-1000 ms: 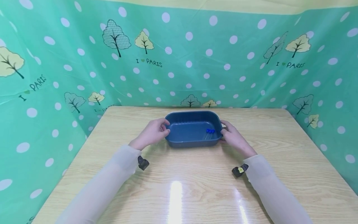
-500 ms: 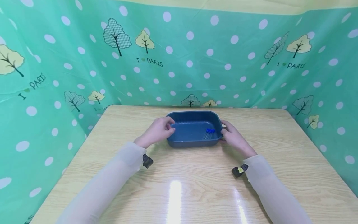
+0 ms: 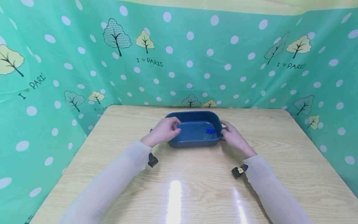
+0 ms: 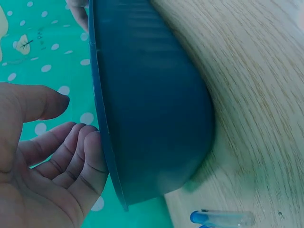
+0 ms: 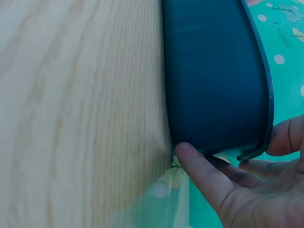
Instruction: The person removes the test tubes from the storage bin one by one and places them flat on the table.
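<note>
A dark blue plastic basin (image 3: pixel 193 144) stands near the back of the table, its long side towards me. Inside it, at the right, lie several clear pens with blue caps (image 3: pixel 210 131). My right hand (image 3: pixel 235 138) grips the basin's right end; in the right wrist view its thumb is at the rim and a finger lies low along the wall. My left hand (image 3: pixel 165 130) hovers across the left rim, fingers loosely bent, thumb apart, with nothing between them. In the left wrist view, a blue-ended clear pen (image 4: pixel 223 217) lies on the table beside the basin.
The wood-grain table (image 3: pixel 195 174) reaches back to a green polka-dot curtain (image 3: pixel 195 43) that hangs behind it and along both sides. Left of my left wrist, a small blue tip (image 3: pixel 151 130) shows on the table. A camera sits on each wrist.
My left hand has moved right, from the basin's left edge to over its inside. The blue tip on the table has come into view behind it. Right hand and basin stay put.
</note>
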{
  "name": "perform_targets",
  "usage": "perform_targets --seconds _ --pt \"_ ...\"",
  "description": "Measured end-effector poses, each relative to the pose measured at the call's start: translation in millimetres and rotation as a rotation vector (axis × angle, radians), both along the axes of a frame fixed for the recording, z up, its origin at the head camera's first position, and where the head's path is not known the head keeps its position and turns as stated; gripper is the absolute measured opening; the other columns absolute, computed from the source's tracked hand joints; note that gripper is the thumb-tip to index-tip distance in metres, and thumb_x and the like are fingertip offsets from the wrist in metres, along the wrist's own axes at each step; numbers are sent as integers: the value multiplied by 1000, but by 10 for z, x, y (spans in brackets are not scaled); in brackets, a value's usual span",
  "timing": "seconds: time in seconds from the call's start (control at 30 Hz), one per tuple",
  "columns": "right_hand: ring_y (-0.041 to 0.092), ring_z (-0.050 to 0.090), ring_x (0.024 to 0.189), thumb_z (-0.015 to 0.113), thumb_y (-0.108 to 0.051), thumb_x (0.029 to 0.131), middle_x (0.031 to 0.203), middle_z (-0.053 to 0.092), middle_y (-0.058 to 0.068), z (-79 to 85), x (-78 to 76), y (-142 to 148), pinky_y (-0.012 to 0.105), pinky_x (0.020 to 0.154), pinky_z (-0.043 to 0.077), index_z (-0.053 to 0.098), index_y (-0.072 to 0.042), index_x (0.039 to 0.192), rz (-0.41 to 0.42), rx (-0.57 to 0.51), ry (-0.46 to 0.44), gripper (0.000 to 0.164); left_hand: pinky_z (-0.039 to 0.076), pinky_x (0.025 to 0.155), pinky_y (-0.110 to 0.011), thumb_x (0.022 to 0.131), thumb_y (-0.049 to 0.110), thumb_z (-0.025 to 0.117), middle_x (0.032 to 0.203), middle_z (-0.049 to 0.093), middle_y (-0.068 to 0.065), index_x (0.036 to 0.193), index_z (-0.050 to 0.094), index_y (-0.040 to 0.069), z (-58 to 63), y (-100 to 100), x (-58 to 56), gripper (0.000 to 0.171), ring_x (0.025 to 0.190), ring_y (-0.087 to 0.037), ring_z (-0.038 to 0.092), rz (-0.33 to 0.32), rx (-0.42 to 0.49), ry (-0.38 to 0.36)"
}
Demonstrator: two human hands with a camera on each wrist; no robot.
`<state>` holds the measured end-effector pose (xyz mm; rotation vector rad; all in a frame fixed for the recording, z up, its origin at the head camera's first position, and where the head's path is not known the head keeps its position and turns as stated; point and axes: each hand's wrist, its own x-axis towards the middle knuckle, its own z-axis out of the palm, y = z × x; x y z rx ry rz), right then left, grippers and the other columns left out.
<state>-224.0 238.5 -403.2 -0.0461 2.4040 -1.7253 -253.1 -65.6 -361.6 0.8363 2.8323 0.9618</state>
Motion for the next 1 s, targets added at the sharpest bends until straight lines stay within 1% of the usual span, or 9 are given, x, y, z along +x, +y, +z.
perform_targets --seconds 0.13,0.37,0.5,0.7,0.9,1.0 --pt "43 45 124 27 -8 99 142 33 32 -1 1 -5 47 91 48 13 -5 152 4 -5 4 56 47 66 -31 89 15 64 80 60 0 111 62 5 -6 39 -12 25 67 -15 55 3 1 -1" --pt "43 46 124 27 -8 98 141 34 32 -15 -4 7 45 89 49 12 -5 152 4 6 3 56 47 68 -31 88 16 64 80 60 0 111 63 5 -26 144 -32 25 68 -14 55 -19 0 7" --pt "43 45 124 27 -8 99 141 33 32 -4 -3 17 47 91 48 12 -6 152 11 1 11 56 47 68 -31 89 16 64 80 60 0 112 62 6 -36 202 -40 25 68 -14 55 -14 -9 0" --pt "44 43 126 26 -8 99 143 31 34 18 10 5 49 92 47 10 -5 152 20 -9 10 56 47 68 -32 90 17 64 81 60 0 115 62 5 -26 283 -44 28 67 -15 56 -5 -30 -34" --pt "44 44 125 26 -8 99 142 32 33 19 9 0 48 92 47 11 -5 152 18 -1 11 56 47 65 -31 92 17 61 81 60 -1 120 60 3 -69 355 -48 31 62 -16 56 -28 -33 -74" --pt "44 45 124 27 -7 99 142 33 33 7 10 20 48 93 46 12 -5 152 13 -8 15 56 47 65 -31 92 17 62 82 60 -1 120 60 3 -94 413 -55 31 63 -15 56 -30 -31 -83"
